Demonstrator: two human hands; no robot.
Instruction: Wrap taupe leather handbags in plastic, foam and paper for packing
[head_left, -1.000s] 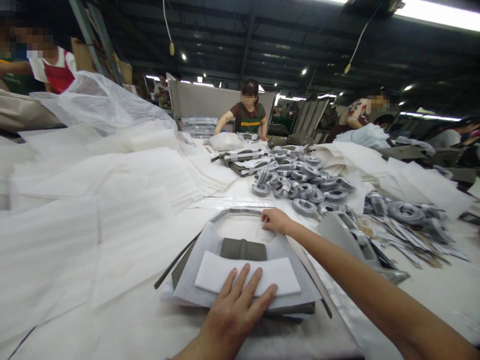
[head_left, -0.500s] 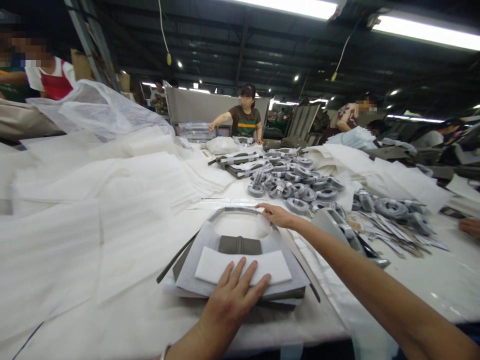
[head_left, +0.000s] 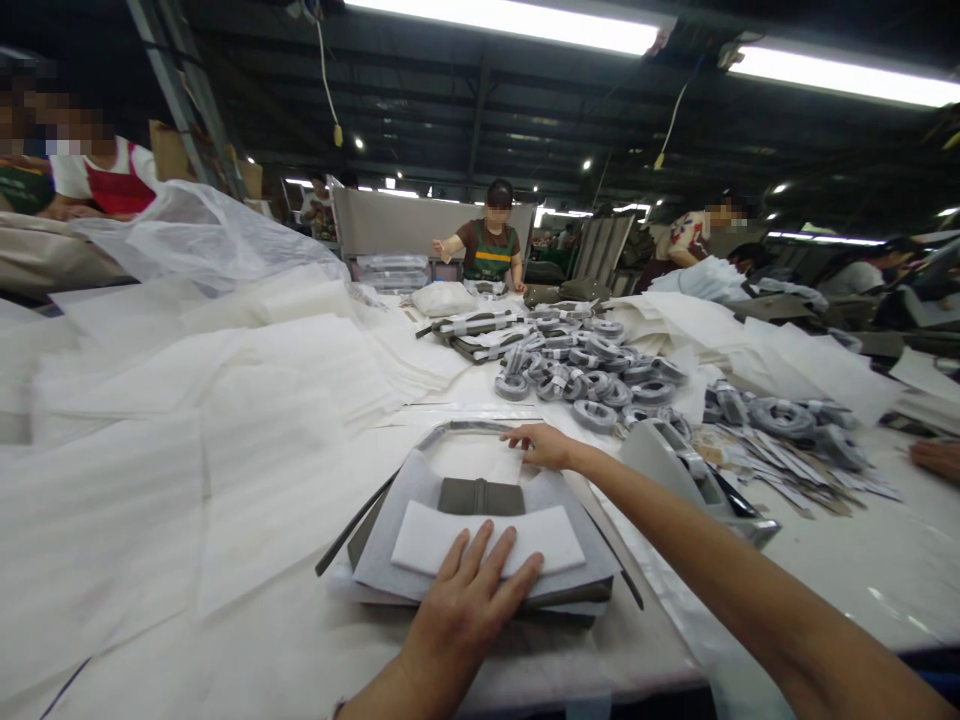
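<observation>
A dark olive handbag (head_left: 480, 497) lies on the table with thin white wrapping sheet (head_left: 375, 557) over its front. On top of the sheet is a white foam strip (head_left: 420, 540). My left hand (head_left: 469, 610) rests on the strip's lower edge, palm down with fingers spread. The wrapped handle (head_left: 450, 428) arches away from me at the bag's far side. My right hand (head_left: 541, 446) is at the right part of this handle, fingers bent around it; exactly how they grip is hard to see. Dark straps stick out on both sides of the bag.
White sheets (head_left: 270, 440) are stacked at left, beside clear plastic (head_left: 217, 230). Grey wrapped coils (head_left: 592, 375) and bundled handles (head_left: 480, 325) lie beyond the bag. Paper strips (head_left: 787, 470) and a grey tape dispenser (head_left: 664, 475) sit at right. A person (head_left: 491, 245) stands across the table.
My right hand has shifted slightly left and down along the handle, with its fingers bent more. My left hand stays on the foam strip. The person across has drawn one arm in.
</observation>
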